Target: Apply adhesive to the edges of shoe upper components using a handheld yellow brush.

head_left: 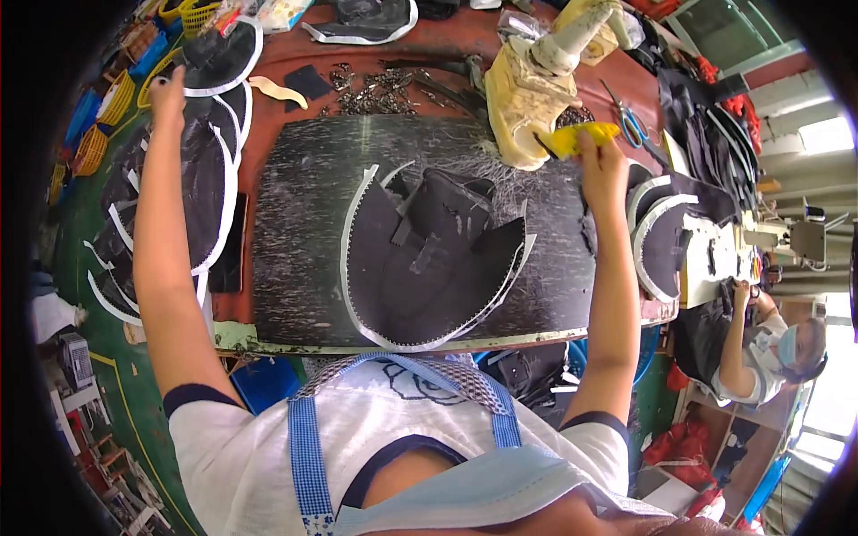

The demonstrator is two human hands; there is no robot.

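We saw the left hand (167,92) stretched out to about ten o'clock, fingers curled down onto the top black shoe piece (217,55) of a stack of white-edged pieces (201,179) — whether it pinched the piece or only pressed on it, we could not tell. The right hand (601,167), at about two o'clock, had its fingers clamped on a yellow brush (579,138), held just beside the glue-crusted pot (529,98). At the centre of the dark, glue-streaked work board (295,268) lay a black shoe upper (433,259) with a white rim, spread flat, clear of both hands. Blue-handled scissors (631,123) lay past the brush at two o'clock.
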